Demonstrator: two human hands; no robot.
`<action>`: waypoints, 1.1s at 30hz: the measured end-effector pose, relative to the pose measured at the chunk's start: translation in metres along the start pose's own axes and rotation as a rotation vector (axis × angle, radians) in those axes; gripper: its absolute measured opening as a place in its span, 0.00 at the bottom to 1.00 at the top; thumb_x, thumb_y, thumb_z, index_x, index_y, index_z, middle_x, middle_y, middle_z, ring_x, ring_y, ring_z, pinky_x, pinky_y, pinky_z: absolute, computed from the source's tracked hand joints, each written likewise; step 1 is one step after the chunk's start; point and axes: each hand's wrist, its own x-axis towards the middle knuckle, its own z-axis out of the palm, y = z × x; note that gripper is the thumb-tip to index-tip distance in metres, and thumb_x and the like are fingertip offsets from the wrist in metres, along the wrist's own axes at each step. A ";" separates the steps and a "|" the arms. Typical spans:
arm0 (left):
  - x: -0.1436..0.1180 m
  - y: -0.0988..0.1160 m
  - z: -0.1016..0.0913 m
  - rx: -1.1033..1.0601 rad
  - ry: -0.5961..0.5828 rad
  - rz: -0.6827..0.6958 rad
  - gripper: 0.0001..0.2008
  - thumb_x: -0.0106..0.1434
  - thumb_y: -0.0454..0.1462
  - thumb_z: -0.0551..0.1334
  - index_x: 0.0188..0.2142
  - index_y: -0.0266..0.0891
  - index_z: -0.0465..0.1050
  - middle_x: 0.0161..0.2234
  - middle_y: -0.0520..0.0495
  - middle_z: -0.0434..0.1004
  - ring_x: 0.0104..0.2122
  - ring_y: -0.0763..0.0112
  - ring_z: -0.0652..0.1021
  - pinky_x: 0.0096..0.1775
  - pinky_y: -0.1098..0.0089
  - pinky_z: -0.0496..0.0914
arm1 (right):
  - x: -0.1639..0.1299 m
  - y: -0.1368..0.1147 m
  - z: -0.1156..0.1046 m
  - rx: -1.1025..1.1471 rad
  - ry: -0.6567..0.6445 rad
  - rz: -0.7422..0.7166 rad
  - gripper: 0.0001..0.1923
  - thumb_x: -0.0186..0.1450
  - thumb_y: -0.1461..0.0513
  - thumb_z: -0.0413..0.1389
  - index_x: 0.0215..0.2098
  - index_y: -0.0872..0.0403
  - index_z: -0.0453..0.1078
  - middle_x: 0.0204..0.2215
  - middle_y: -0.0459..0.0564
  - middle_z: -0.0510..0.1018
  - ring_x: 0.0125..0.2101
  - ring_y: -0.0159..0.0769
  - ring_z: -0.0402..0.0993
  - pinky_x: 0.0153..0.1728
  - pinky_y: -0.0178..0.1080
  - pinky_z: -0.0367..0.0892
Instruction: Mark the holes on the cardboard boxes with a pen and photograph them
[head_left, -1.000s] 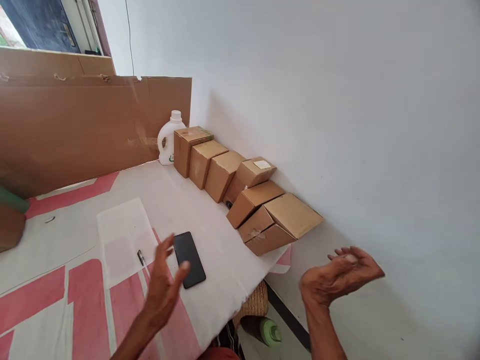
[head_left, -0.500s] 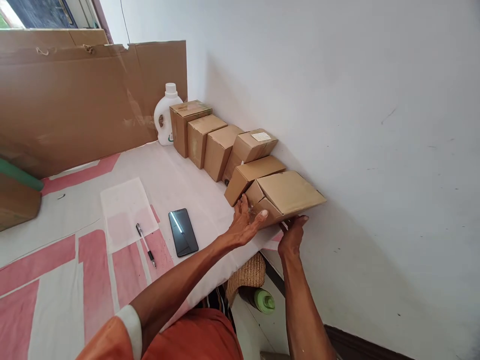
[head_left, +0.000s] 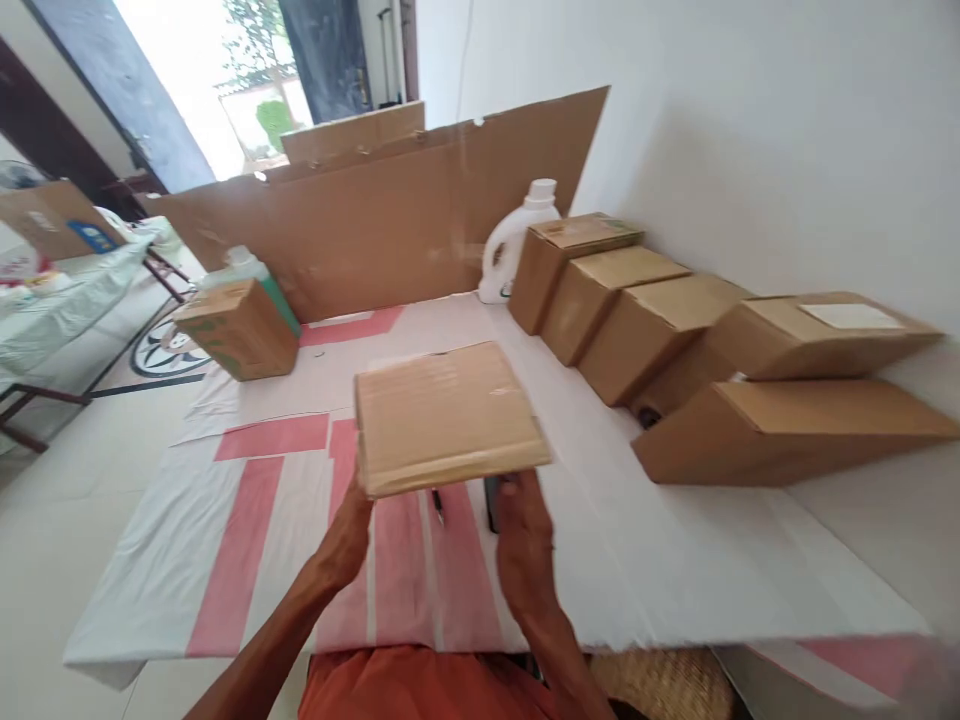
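Observation:
A brown cardboard box (head_left: 450,415) is held up over the middle of the table, its broad flat face toward me. My left hand (head_left: 352,530) grips its left side near the lower corner, the fingers mostly hidden behind it. At the lower right corner, my right hand (head_left: 525,520) supports the box from beneath, blurred by motion. Below the box a pen (head_left: 437,507) and part of a dark phone (head_left: 492,503) show on the cloth. The paper sheet is hidden from sight.
Several cardboard boxes (head_left: 667,310) stand in a row along the right wall, beside a white jug (head_left: 517,245). A cardboard panel (head_left: 390,230) closes off the table's back. At the far left sit another box (head_left: 240,330) and a green-liquid bottle (head_left: 274,290).
Both hands have lifted the nearest box from the row's front end and carried it left, over the table's middle. The view has swung left, showing the doorway and a second table.

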 end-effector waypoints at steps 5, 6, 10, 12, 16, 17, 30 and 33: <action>-0.042 -0.050 -0.082 -0.073 0.280 -0.041 0.44 0.68 0.68 0.49 0.72 0.46 0.61 0.71 0.38 0.66 0.73 0.46 0.61 0.73 0.46 0.53 | -0.014 0.006 0.092 0.069 -0.416 0.083 0.26 0.77 0.45 0.46 0.64 0.47 0.68 0.62 0.56 0.74 0.63 0.49 0.69 0.62 0.53 0.66; -0.047 -0.058 -0.086 -0.109 0.304 -0.052 0.44 0.68 0.68 0.49 0.72 0.46 0.61 0.71 0.37 0.65 0.72 0.45 0.63 0.70 0.45 0.58 | -0.017 0.009 0.100 0.058 -0.452 0.102 0.26 0.77 0.45 0.46 0.65 0.47 0.67 0.63 0.57 0.73 0.63 0.49 0.68 0.62 0.54 0.65; -0.051 -0.082 -0.086 -0.172 0.364 -0.096 0.45 0.67 0.69 0.48 0.72 0.46 0.61 0.70 0.36 0.67 0.69 0.45 0.67 0.65 0.47 0.67 | -0.023 0.027 0.104 -0.012 -0.518 0.151 0.27 0.76 0.45 0.47 0.66 0.47 0.67 0.63 0.57 0.73 0.62 0.49 0.69 0.63 0.55 0.65; -0.046 -0.092 -0.087 -0.131 0.385 -0.111 0.45 0.66 0.70 0.47 0.71 0.47 0.62 0.69 0.36 0.69 0.69 0.45 0.67 0.64 0.48 0.68 | -0.021 0.036 0.099 -0.038 -0.535 0.144 0.26 0.77 0.45 0.47 0.66 0.47 0.68 0.62 0.56 0.75 0.61 0.48 0.72 0.61 0.53 0.68; -0.030 -0.102 -0.098 -0.026 0.413 -0.105 0.42 0.69 0.67 0.48 0.70 0.45 0.64 0.67 0.37 0.71 0.71 0.47 0.64 0.68 0.47 0.62 | -0.020 0.052 0.094 -0.108 -0.528 0.108 0.23 0.76 0.48 0.51 0.63 0.46 0.71 0.57 0.55 0.79 0.56 0.49 0.77 0.53 0.50 0.74; -0.026 -0.102 -0.100 -0.007 0.414 -0.106 0.41 0.69 0.66 0.50 0.69 0.45 0.65 0.67 0.37 0.71 0.72 0.47 0.63 0.70 0.48 0.59 | -0.020 0.055 0.094 -0.118 -0.528 0.107 0.22 0.75 0.48 0.51 0.62 0.47 0.72 0.56 0.55 0.80 0.55 0.49 0.77 0.52 0.50 0.75; -0.029 -0.074 -0.075 0.109 0.370 -0.163 0.36 0.72 0.62 0.53 0.67 0.42 0.69 0.70 0.39 0.66 0.72 0.52 0.64 0.72 0.54 0.55 | 0.008 0.021 0.068 -0.214 -0.443 0.040 0.23 0.74 0.45 0.53 0.53 0.51 0.78 0.47 0.55 0.84 0.44 0.45 0.79 0.42 0.44 0.73; -0.032 -0.078 -0.070 0.097 0.393 -0.183 0.36 0.73 0.61 0.49 0.65 0.40 0.71 0.68 0.38 0.71 0.71 0.51 0.66 0.71 0.52 0.57 | 0.005 0.021 0.069 -0.194 -0.465 0.050 0.25 0.75 0.45 0.53 0.58 0.50 0.77 0.49 0.56 0.83 0.45 0.45 0.79 0.40 0.43 0.74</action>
